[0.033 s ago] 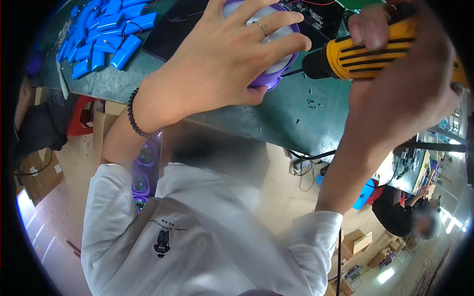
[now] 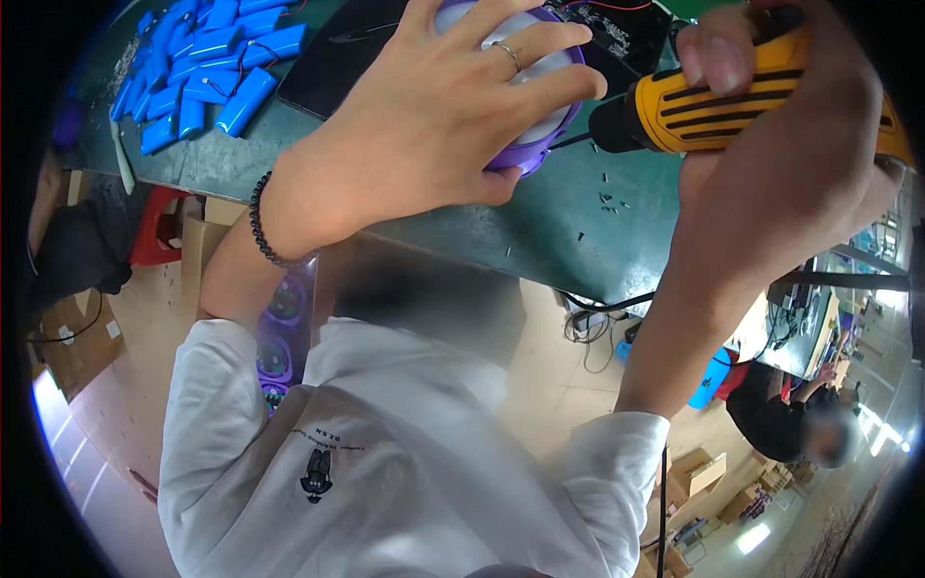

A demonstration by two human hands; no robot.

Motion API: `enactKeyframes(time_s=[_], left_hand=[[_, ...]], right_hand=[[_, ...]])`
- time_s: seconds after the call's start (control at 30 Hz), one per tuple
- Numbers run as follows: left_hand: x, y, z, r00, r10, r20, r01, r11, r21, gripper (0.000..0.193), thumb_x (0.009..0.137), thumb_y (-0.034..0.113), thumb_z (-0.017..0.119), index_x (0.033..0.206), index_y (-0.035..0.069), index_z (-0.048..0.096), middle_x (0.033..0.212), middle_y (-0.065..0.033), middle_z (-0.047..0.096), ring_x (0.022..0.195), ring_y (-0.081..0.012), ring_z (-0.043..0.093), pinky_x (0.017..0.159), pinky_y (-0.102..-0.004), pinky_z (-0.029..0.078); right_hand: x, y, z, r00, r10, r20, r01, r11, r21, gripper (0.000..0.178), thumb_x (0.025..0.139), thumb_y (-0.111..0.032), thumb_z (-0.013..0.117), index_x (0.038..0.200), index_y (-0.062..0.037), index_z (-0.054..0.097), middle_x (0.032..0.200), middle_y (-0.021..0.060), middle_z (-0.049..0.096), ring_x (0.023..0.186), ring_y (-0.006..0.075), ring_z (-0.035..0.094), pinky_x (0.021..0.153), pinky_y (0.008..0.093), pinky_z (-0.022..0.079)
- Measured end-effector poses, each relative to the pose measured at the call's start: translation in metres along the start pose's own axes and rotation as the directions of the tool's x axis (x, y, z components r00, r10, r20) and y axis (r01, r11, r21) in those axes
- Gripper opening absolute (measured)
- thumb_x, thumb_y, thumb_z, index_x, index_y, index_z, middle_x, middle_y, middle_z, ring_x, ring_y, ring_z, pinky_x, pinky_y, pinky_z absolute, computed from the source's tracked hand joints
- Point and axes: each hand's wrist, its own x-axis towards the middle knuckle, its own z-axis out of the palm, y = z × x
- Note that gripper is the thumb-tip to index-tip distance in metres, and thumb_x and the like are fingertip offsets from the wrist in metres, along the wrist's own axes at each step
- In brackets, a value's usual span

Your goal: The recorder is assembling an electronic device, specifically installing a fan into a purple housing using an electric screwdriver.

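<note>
My left hand [image 2: 424,120] spreads over a round purple housing [image 2: 525,154] with a pale white face [image 2: 549,120], its fingers and thumb gripping the rim. To the right, my right hand [image 2: 795,144] is wrapped round a yellow and black power drill [image 2: 708,111], which lies nearly level and points left. The tip of its thin dark bit [image 2: 570,143] meets the side of the purple rim, or is very close to it. Several small dark screws [image 2: 607,199] lie scattered on the green bench top [image 2: 568,246] below the drill. Part of the housing is hidden under my fingers.
Several blue-wrapped battery packs [image 2: 246,101] are heaped at the far left of the bench. Behind my left hand lies a black mat [image 2: 337,58]. Cardboard boxes [image 2: 82,342] and a red stool [image 2: 159,226] stand at left. A person [image 2: 771,409] is at the right.
My right hand and the drill have shifted very slightly. The left hand and the purple housing stay where they were.
</note>
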Motion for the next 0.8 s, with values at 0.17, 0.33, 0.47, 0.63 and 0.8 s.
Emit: enactKeyframes(time_s=[0.17, 0.33, 0.47, 0.63, 0.8], left_hand=[[-0.003, -0.002, 0.004, 1.000, 0.012, -0.028, -0.012, 1.000, 0.020, 0.078, 0.071, 0.036, 0.085, 0.137, 0.018, 0.049, 0.149, -0.0139, 0.040, 0.140, -0.0378, 0.035, 0.104, -0.0601, 0.031], [-0.003, -0.003, 0.001, 0.999, 0.039, -0.038, -0.038, 0.999, 0.018, 0.078, 0.072, 0.037, 0.084, 0.139, 0.017, 0.049, 0.148, -0.0142, 0.040, 0.139, -0.0377, 0.035, 0.104, -0.0590, 0.032], [0.002, 0.002, -0.007, 0.999, 0.010, 0.039, -0.011, 0.999, 0.038, 0.078, 0.073, 0.040, 0.084, 0.139, 0.017, 0.048, 0.147, -0.0146, 0.041, 0.139, -0.0380, 0.036, 0.104, -0.0579, 0.032], [0.003, -0.016, 0.010, 1.000, 0.023, 0.006, -0.023, 0.999, 0.034, 0.076, 0.076, 0.042, 0.081, 0.140, 0.016, 0.048, 0.149, -0.0150, 0.040, 0.139, -0.0381, 0.037, 0.105, -0.0592, 0.031], [0.000, 0.008, 0.002, 0.984, 0.158, -0.087, -0.153, 0.986, 0.070, 0.048, 0.072, 0.021, 0.080, 0.117, 0.012, 0.066, 0.146, -0.0072, 0.050, 0.144, -0.0311, 0.038, 0.116, -0.0537, 0.029]], right_hand=[[0.006, -0.002, 0.004, 0.999, -0.013, -0.038, 0.012, 1.000, -0.018, 0.015, 0.094, -0.011, 0.064, 0.088, 0.0024, 0.064, 0.075, 0.0118, 0.064, 0.057, 0.0167, 0.061, 0.052, 0.0279, 0.049], [0.008, -0.007, 0.009, 0.991, 0.002, -0.134, -0.009, 0.999, -0.048, 0.014, 0.093, -0.013, 0.067, 0.093, 0.0008, 0.062, 0.075, 0.0076, 0.060, 0.052, 0.0122, 0.056, 0.048, 0.0246, 0.044], [0.010, -0.012, 0.011, 0.977, 0.013, -0.213, -0.028, 0.997, -0.065, 0.017, 0.092, -0.014, 0.069, 0.097, -0.0005, 0.061, 0.076, 0.0041, 0.057, 0.047, 0.0087, 0.051, 0.044, 0.0220, 0.040], [0.014, -0.025, 0.004, 0.961, 0.056, -0.271, -0.052, 0.998, 0.022, 0.014, 0.092, -0.012, 0.069, 0.097, -0.0009, 0.062, 0.077, 0.0037, 0.057, 0.046, 0.0085, 0.051, 0.042, 0.0219, 0.039], [0.006, -0.026, -0.014, 0.956, 0.160, -0.246, -0.131, 0.983, 0.128, 0.014, 0.092, -0.010, 0.070, 0.097, -0.0003, 0.062, 0.076, 0.0038, 0.056, 0.045, 0.0095, 0.051, 0.040, 0.0227, 0.039]])
